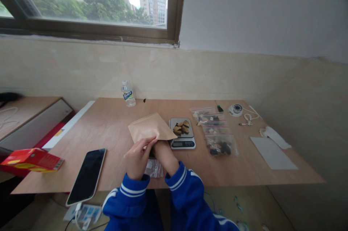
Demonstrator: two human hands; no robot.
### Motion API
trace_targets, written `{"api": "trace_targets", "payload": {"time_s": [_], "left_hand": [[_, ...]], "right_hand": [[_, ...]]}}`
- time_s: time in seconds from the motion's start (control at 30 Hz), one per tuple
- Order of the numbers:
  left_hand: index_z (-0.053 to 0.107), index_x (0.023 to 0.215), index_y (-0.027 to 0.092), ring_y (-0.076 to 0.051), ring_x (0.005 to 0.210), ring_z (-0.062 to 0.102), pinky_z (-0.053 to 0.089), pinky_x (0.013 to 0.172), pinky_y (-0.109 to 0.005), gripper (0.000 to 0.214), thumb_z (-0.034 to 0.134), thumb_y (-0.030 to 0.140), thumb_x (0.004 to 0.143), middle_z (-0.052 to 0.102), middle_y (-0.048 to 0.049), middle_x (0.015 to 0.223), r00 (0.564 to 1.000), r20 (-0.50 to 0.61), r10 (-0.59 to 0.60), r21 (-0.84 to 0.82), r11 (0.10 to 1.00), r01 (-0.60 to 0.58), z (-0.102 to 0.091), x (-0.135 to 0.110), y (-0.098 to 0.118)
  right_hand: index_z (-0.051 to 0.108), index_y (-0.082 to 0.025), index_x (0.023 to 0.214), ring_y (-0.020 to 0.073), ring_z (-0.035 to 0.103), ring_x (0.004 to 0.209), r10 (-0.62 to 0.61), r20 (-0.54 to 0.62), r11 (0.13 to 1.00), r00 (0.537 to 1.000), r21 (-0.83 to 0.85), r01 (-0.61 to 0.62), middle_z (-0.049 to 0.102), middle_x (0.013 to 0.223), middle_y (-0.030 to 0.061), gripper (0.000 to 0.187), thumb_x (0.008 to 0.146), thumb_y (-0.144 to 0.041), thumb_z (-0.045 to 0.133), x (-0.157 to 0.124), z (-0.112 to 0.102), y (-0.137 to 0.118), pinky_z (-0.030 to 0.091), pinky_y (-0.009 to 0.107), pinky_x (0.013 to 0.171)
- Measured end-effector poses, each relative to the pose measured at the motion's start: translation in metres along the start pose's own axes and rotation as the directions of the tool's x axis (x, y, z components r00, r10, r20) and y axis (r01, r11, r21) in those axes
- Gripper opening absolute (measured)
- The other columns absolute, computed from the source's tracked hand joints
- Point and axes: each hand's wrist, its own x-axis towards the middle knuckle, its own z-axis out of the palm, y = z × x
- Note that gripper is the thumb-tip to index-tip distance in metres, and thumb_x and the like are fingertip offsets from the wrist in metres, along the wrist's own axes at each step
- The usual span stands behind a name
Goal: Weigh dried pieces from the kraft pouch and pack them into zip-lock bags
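Observation:
My left hand pinches the near edge of a brown paper pouch that lies tilted on the wooden table. My right hand reaches under or into the pouch's opening, so its fingers are hidden. A small clear zip bag lies on the table just under my wrists. Right of the pouch stands a small digital scale with several brownish dried pieces on its platform.
Several clear zip bags with dark contents lie right of the scale. A black phone lies at the near left edge, a red box beyond it. A water bottle stands at the back. A grey sheet lies right.

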Motion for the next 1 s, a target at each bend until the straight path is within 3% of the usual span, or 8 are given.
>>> {"api": "trace_targets", "payload": {"time_s": [0.17, 0.27, 0.37, 0.47, 0.57, 0.73, 0.87, 1.0], "left_hand": [[0.07, 0.091, 0.029, -0.01, 0.065, 0.065, 0.047, 0.057, -0.016, 0.024, 0.052, 0.044, 0.084, 0.072, 0.005, 0.088, 0.999, 0.008, -0.036, -0.021, 0.999, 0.037, -0.005, 0.011, 0.002], [0.07, 0.089, 0.031, -0.01, 0.065, 0.065, 0.046, 0.058, -0.016, 0.02, 0.054, 0.042, 0.083, 0.072, 0.0069, 0.086, 0.997, -0.016, -0.075, -0.013, 0.997, 0.075, -0.007, 0.018, 0.004], [0.07, 0.088, 0.032, -0.01, 0.063, 0.064, 0.045, 0.056, -0.016, 0.018, 0.057, 0.042, 0.081, 0.072, 0.0072, 0.082, 0.994, -0.048, -0.103, 0.012, 0.995, 0.103, -0.009, 0.023, 0.006], [0.071, 0.088, 0.032, -0.01, 0.062, 0.064, 0.044, 0.056, -0.017, 0.017, 0.059, 0.042, 0.08, 0.072, 0.0072, 0.08, 0.99, -0.051, -0.129, 0.023, 0.991, 0.13, -0.01, 0.025, 0.007], [0.071, 0.087, 0.032, -0.009, 0.062, 0.063, 0.043, 0.056, -0.016, 0.016, 0.059, 0.041, 0.08, 0.072, 0.0073, 0.078, 0.988, -0.034, -0.153, 0.021, 0.988, 0.154, -0.01, 0.026, 0.008], [0.071, 0.087, 0.033, -0.01, 0.063, 0.063, 0.042, 0.056, -0.017, 0.017, 0.058, 0.041, 0.08, 0.072, 0.007, 0.078, 0.984, -0.027, -0.176, 0.023, 0.984, 0.176, -0.012, 0.033, 0.009], [0.071, 0.086, 0.033, -0.01, 0.064, 0.064, 0.042, 0.057, -0.017, 0.017, 0.058, 0.041, 0.08, 0.072, 0.007, 0.078, 0.979, -0.016, -0.201, 0.01, 0.98, 0.201, -0.014, 0.039, 0.009], [0.071, 0.087, 0.032, -0.011, 0.064, 0.064, 0.042, 0.056, -0.017, 0.018, 0.057, 0.042, 0.08, 0.071, 0.0065, 0.076, 0.977, -0.005, -0.212, 0.001, 0.977, 0.212, -0.013, 0.038, 0.007]], "right_hand": [[0.063, -0.021, 0.109, 0.0173, 0.055, 0.108, -0.073, -0.018, 0.89, 0.997, 0.451, 0.073, 0.06, 0.115, 0.0062, 0.027, 0.087, -0.016, 0.048, -0.053, -0.053, 0.006, 0.043, 0.032, 0.097], [0.066, -0.019, 0.101, 0.0181, 0.06, 0.098, 0.15, -0.135, 0.812, 0.979, 0.582, -0.044, 0.064, 0.104, 0.0063, 0.023, 0.083, -0.031, 0.057, -0.074, -0.071, 0.045, 0.049, 0.031, 0.086], [0.065, -0.015, 0.099, 0.0207, 0.062, 0.086, 0.427, -0.375, 0.832, 0.823, 0.519, -0.195, 0.065, 0.098, 0.0105, 0.032, 0.079, -0.039, 0.058, -0.081, -0.075, 0.1, 0.051, 0.036, 0.078], [0.065, -0.013, 0.097, 0.0237, 0.059, 0.089, 0.423, -0.58, 0.904, 0.697, 0.321, -0.282, 0.065, 0.096, 0.0131, 0.033, 0.082, -0.04, 0.052, -0.079, -0.069, 0.145, 0.047, 0.042, 0.082], [0.067, -0.014, 0.096, 0.0252, 0.054, 0.101, 0.293, -0.623, 0.947, 0.725, 0.084, -0.311, 0.061, 0.103, 0.0146, 0.033, 0.086, -0.038, 0.046, -0.073, -0.059, 0.163, 0.042, 0.045, 0.089], [0.067, -0.017, 0.101, 0.0282, 0.046, 0.113, 0.217, -0.563, 0.918, 0.798, -0.159, -0.362, 0.05, 0.123, 0.0158, 0.035, 0.088, -0.04, 0.044, -0.071, -0.046, 0.153, 0.039, 0.046, 0.092], [0.059, -0.02, 0.117, 0.0286, 0.041, 0.12, 0.22, -0.553, 0.921, 0.804, -0.153, -0.358, 0.044, 0.13, 0.0146, 0.036, 0.09, -0.036, 0.041, -0.076, -0.049, 0.135, 0.037, 0.049, 0.095], [0.062, -0.02, 0.108, 0.0241, 0.047, 0.113, 0.143, -0.611, 0.982, 0.779, -0.008, -0.187, 0.053, 0.117, 0.0124, 0.029, 0.09, -0.024, 0.04, -0.079, -0.061, 0.094, 0.038, 0.046, 0.096]]}}
